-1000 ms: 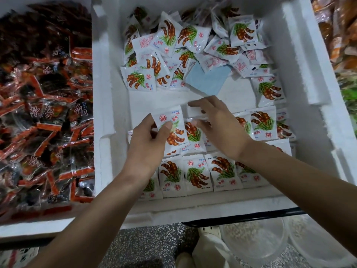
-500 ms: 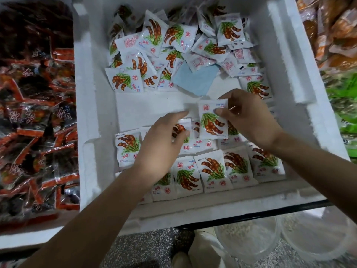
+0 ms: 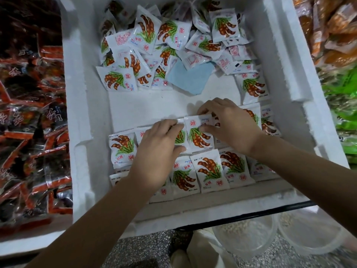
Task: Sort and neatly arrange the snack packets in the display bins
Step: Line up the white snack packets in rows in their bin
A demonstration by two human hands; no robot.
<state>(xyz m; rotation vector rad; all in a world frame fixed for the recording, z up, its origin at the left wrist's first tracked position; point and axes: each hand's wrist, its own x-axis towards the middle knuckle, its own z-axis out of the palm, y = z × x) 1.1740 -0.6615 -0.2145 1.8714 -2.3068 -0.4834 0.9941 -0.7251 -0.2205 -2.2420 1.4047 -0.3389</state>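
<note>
foam bin (image 3: 81, 113): white, fills the middle of the frame and holds the white snack packets.
side stock: red-and-black packets (image 3: 29, 113) at the left edge; orange packets (image 3: 328, 26) upper right; green packets (image 3: 343, 105) at the right edge.
loose pile (image 3: 173, 39): jumbled at the bin's top, partly covering a blue sheet (image 3: 193, 78).
near rows (image 3: 208, 171): overlapping packets at the bin's lower part; both forearms cross them.
left hand (image 3: 156, 151): palm down on the upper row, fingers bent at the packets' top edge; whether it pinches one, cannot tell.
right hand (image 3: 229, 124): fingers curled over the top edge, thumb on the face, pinching the held packet.
held packet (image 3: 197, 136): centre frame, in the upper row, just right of the left hand.
</note>
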